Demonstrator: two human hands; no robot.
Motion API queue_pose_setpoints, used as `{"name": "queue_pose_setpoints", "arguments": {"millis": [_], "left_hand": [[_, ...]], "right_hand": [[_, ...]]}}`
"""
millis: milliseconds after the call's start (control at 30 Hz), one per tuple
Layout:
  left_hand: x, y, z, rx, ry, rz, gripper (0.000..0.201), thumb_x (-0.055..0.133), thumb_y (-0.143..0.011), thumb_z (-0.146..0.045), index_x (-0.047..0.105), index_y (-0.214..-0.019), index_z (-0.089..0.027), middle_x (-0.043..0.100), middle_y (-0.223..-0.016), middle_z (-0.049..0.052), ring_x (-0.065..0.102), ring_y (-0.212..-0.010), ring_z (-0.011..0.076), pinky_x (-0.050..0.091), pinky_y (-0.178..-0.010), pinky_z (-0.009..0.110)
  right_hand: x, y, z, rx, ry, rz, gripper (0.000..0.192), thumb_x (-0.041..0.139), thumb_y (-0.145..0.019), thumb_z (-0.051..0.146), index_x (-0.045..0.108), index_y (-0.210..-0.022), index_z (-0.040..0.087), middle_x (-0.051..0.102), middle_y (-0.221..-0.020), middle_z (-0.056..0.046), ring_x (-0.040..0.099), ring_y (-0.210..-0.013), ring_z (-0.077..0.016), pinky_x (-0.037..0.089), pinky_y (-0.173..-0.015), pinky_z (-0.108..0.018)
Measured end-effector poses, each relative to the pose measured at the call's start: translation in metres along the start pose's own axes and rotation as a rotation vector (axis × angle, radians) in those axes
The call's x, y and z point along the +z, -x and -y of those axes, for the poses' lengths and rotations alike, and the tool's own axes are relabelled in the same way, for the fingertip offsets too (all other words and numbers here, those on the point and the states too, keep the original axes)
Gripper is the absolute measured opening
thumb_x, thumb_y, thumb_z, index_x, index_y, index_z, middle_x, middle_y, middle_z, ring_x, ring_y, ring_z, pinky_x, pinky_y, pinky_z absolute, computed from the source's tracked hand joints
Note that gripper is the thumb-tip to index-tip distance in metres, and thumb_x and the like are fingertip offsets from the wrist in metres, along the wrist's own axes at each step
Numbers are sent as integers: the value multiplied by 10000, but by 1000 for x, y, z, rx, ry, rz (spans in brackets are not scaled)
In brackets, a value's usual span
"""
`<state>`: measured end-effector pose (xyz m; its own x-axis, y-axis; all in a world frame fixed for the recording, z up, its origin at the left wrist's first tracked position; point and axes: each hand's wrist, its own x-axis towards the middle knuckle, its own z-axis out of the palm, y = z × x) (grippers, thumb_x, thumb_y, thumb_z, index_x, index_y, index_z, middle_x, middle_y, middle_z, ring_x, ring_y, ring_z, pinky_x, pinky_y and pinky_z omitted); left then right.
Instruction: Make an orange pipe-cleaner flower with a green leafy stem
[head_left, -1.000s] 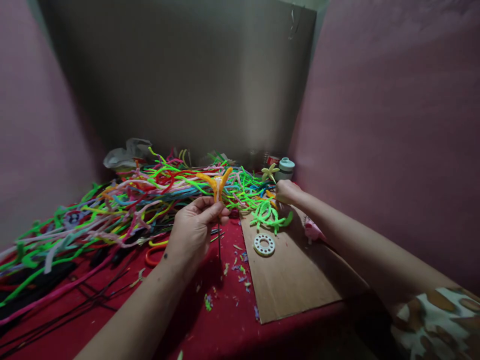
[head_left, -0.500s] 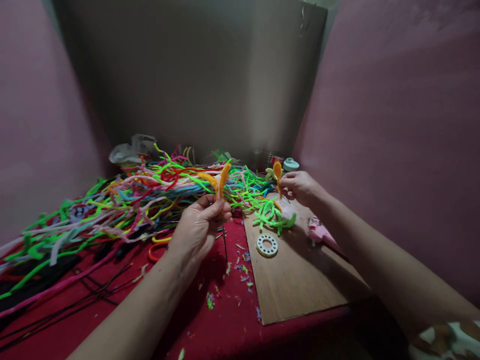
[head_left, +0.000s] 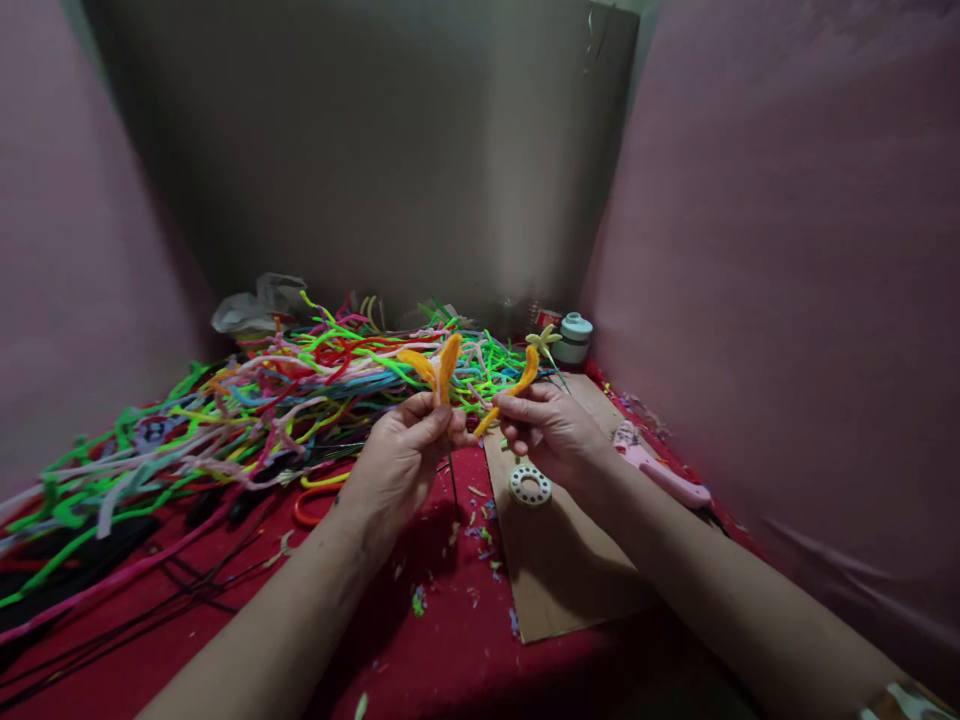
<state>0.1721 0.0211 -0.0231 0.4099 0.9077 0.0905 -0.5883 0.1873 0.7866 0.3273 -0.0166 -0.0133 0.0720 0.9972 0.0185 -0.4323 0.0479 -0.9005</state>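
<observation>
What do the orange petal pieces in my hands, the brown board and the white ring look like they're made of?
Orange petal pieces: fuzzy chenille pipe cleaner, judging by the matte, furry outline and held bends; a thin dark wire stem hangs below the left hand.
Brown board: probably cardboard, flat, dull tan, with straight cut edges.
White ring: likely hard plastic, smooth, with evenly spaced holes.

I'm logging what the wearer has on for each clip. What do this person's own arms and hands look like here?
Both forearms are bare, with no gloves, rings, watch or bracelets visible on the left hand or the right hand. A small dark mark sits near the left wrist. At the bottom right corner, a bit of patterned sleeve, pale with brown patches, shows on the right arm.
</observation>
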Motion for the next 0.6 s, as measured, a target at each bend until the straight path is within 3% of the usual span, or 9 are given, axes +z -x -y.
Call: {"name": "queue_pose_setpoints", "arguments": {"millis": [133,200,400,600], "left_hand": [[2,3,3,17,-43,-34,164,777,-613,-169,647,-691,-108,664,-663,44,601,-607,120,494,-602,232],[4,4,5,32,-43,-37,144,770,-617,-163,665,-694,-100,668,-697,48,602,-635,115,482,-603,215],[4,6,9,-76,-136,1,190,774,-618,-182,670,-750,-94,669,-751,64,607,-646,132,466,-594,236],[4,6,13,-106,-124,40,152,752,-644,-163,651,-720,-80,612,-615,16,539,-514,67,434,-546,183]], "right_hand": [[11,2,-14,45,-141,-43,209,754,-585,177,548,-611,156,482,-450,71,324,-379,-33,164,-356,-194],[15,3,-20,90,-216,-82,188,744,-576,145,560,-613,153,488,-461,76,284,-378,-24,160,-360,-193],[23,5,-23,172,-303,-180,163,740,-578,134,595,-648,159,601,-542,35,474,-452,-66,370,-452,-201],[22,10,-24,189,-339,-193,194,756,-572,143,582,-655,154,556,-488,61,445,-408,-49,317,-423,-174]]}}
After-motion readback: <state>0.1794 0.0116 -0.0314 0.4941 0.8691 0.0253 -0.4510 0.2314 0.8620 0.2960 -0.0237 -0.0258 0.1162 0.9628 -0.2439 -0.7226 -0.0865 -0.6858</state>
